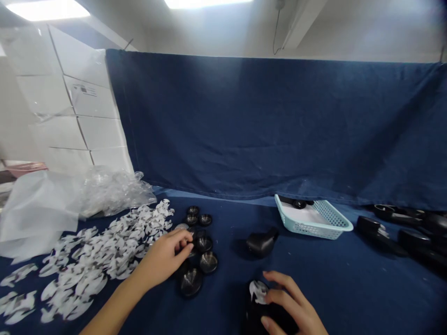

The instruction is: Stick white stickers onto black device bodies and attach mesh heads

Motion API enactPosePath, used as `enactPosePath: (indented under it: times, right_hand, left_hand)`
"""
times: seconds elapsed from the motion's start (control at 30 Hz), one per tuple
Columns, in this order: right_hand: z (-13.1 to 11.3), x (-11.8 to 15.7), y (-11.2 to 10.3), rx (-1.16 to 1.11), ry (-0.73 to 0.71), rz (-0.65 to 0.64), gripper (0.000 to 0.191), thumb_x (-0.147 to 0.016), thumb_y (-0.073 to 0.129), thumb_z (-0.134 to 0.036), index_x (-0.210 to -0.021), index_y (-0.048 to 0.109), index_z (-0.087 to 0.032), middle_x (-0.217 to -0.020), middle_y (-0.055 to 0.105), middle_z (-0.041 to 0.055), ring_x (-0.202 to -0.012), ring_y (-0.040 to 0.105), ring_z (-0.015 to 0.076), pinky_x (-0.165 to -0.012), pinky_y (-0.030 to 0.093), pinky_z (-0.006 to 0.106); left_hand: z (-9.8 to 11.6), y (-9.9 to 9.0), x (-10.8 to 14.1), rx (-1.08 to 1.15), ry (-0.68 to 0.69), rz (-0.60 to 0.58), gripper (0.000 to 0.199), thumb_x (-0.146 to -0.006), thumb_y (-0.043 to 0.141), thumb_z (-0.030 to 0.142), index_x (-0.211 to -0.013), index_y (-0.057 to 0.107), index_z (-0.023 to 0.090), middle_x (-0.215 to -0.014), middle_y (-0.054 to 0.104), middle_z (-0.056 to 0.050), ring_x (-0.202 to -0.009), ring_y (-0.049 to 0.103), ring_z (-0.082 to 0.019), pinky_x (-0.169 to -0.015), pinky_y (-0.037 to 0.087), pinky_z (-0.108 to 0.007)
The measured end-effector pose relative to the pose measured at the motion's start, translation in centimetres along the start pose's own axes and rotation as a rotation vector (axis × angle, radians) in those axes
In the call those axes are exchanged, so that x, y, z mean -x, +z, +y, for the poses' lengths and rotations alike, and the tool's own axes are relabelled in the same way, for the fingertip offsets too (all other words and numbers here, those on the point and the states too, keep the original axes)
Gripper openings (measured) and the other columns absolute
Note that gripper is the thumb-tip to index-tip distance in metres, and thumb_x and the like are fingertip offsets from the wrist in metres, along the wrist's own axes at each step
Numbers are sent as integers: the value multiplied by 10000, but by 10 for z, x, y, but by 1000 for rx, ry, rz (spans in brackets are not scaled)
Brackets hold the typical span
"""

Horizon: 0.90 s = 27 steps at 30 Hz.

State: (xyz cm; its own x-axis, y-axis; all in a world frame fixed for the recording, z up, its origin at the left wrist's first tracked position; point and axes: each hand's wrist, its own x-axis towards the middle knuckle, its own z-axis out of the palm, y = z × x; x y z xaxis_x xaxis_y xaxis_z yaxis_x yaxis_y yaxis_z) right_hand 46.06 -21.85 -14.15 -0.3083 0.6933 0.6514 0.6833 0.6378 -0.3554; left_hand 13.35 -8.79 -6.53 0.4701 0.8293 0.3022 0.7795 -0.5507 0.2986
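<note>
- Your left hand (176, 249) is curled, with thumb and index tips close together, over a cluster of shiny black round dish-shaped parts (191, 282); you cannot tell from here whether it pinches one.
- Your right hand (293, 304) is curved with its fingers parted over a black rounded piece (252, 312) at the near edge of the view; a firm grip on it cannot be told.
- A small white glossy cut-out (257, 291) lies on top of that black piece, beside your right fingertips.
- Beyond your right hand, a black curved part with a narrow end (261, 244) lies alone on the dark blue cloth-covered table (324, 284).
- To the left of your left hand spreads a heap of white, irregular flat cut-outs (115, 246).
- Farther right stands a pale blue perforated plastic basket (314, 229) with black items inside.
- Past the basket, more black glossy parts (415, 242) lie grouped at your far right.
- Behind the heap sits crumpled clear plastic wrap (111, 190), before stacked white boxes (96, 95).
- A dark blue fabric curtain (279, 125) hangs across the back.
</note>
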Motion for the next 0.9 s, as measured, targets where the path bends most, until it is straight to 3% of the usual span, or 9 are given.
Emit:
enactPosePath:
  times: [0.1, 0.27, 0.4, 0.53, 0.6, 0.77, 0.9]
  right_hand:
    - [-1, 3, 6, 8, 3, 54, 224, -857, 677, -240, -1075, 632, -268, -1314, 575, 100, -1144, 635, 237, -930, 564, 307]
    - [-1, 8, 13, -7, 40, 60, 201, -900, 629, -306, -1099, 640, -287, -1331, 558, 95, -1156, 616, 255, -932, 561, 349]
    - [1, 8, 12, 16, 6, 31, 268, -909, 611, -275, -1175, 625, -307, -1345, 560, 96, -1203, 592, 279, -956, 553, 391]
    - [6, 8, 11, 35, -49, -80, 438, -884, 638, -228, -1302, 571, -339, -1389, 554, 103, -1225, 592, 293, -967, 554, 396]
    - [8, 10, 13, -27, 28, -116, 524, -880, 644, -248, -1376, 509, -351, -1423, 534, 103, -1261, 569, 299, -1002, 534, 413]
    - [9, 12, 18, -345, 425, -164, 745, -816, 668, -367, -1481, 348, -269, -1469, 479, 143, -1369, 447, 335, -1127, 360, 560]
    - [4, 6, 11, -459, 548, -303, 846, -772, 681, -418, -1505, 290, -258, -1438, 509, 160, -1361, 443, 355, -1139, 241, 645]
  left_hand:
    - [15, -6, 4, 64, 24, -136, 161, -886, 611, 389, -887, 655, 234, -711, 602, 45, -632, 593, -144, -605, 427, -228]
    - [31, -11, 10, 56, 20, -227, 299, -645, 846, 418, -860, 712, 259, -895, 633, 15, -826, 609, -220, -699, 423, -265]
    - [36, -14, 14, -54, -53, -311, 502, -570, 884, 398, -1024, 733, 246, -1059, 635, -31, -910, 601, -285, -798, 433, -336]
    - [41, -13, 16, -141, -73, -373, 469, -561, 882, 367, -994, 754, 237, -1024, 629, -48, -901, 599, -312, -822, 443, -382]
    - [43, -14, 17, -148, -52, -370, 416, -576, 861, 346, -964, 754, 240, -1014, 625, -45, -898, 604, -309, -838, 443, -393]
    - [50, -23, 17, 20, -9, -325, 358, -627, 768, 306, -979, 729, 262, -1044, 609, -12, -929, 612, -260, -852, 456, -327]
    - [56, -27, 18, 224, -21, -324, 438, -639, 742, 275, -1071, 675, 279, -964, 597, 17, -845, 601, -207, -744, 482, -271]
